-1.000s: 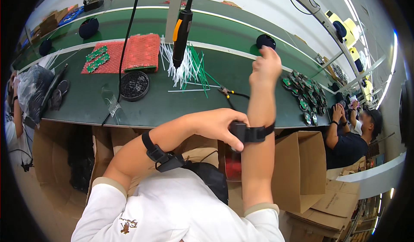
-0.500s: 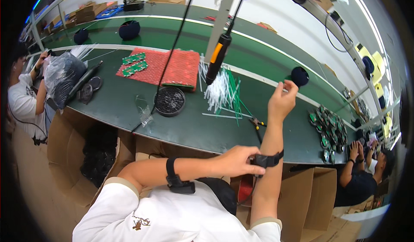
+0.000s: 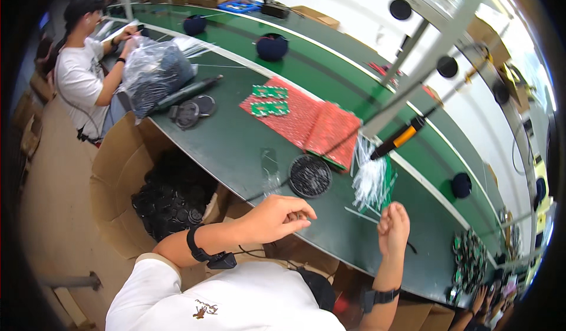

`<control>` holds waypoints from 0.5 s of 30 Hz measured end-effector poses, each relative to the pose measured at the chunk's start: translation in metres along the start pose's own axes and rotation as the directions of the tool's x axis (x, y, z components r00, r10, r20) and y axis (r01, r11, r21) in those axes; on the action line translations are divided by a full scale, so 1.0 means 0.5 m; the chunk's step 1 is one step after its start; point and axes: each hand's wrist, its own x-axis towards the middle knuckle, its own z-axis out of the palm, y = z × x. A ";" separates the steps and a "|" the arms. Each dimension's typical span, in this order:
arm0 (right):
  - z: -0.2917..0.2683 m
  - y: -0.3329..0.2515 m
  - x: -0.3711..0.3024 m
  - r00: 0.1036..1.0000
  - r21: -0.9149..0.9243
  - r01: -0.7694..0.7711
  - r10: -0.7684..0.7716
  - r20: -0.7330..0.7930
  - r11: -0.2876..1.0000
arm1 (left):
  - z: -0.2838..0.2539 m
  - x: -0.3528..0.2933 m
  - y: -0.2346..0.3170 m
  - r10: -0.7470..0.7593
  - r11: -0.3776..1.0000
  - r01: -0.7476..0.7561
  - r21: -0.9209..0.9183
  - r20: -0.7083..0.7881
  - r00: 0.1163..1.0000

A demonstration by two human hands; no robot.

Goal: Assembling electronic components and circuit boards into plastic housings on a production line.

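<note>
My left hand [image 3: 283,218] hovers at the bench's near edge, its fingers loosely curled, with a gap between thumb and fingertips and nothing held. Closest to it are a clear plastic piece [image 3: 270,171] and a round black tray [image 3: 310,176] filled with small dark parts. My right hand [image 3: 394,228] is raised with its fingers bent together, and no object shows in it. Just beyond it lie a bundle of white strips [image 3: 369,183] and green strips [image 3: 389,180]. Both wrists wear black straps carrying small devices.
A power screwdriver [image 3: 400,137] hangs over the bench. Red bubble wrap [image 3: 295,115] holds green circuit boards [image 3: 269,108]. Piled boards [image 3: 469,263] lie at right. A carton [image 3: 112,195] of black parts stands below left. A co-worker [image 3: 88,77] handles a plastic bag [image 3: 156,74].
My left hand has let go of the strap on my right wrist, and the two hands have moved apart. My right hand has come lower. The view has swung left.
</note>
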 end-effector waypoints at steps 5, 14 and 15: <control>0.026 0.088 -0.009 0.985 -0.287 -0.070 0.112 0.133 0.956 | -0.141 -0.004 -0.022 0.023 0.999 -0.015 0.035 -0.257 0.966; 0.027 0.150 -0.016 0.995 -0.642 0.092 -0.085 0.042 0.761 | -0.377 0.253 -0.208 0.095 0.669 0.363 0.648 -0.559 0.823; 0.026 0.147 -0.017 0.998 -0.629 0.065 -0.060 0.030 0.775 | -0.377 0.283 -0.231 0.087 0.508 0.468 0.724 -0.583 0.808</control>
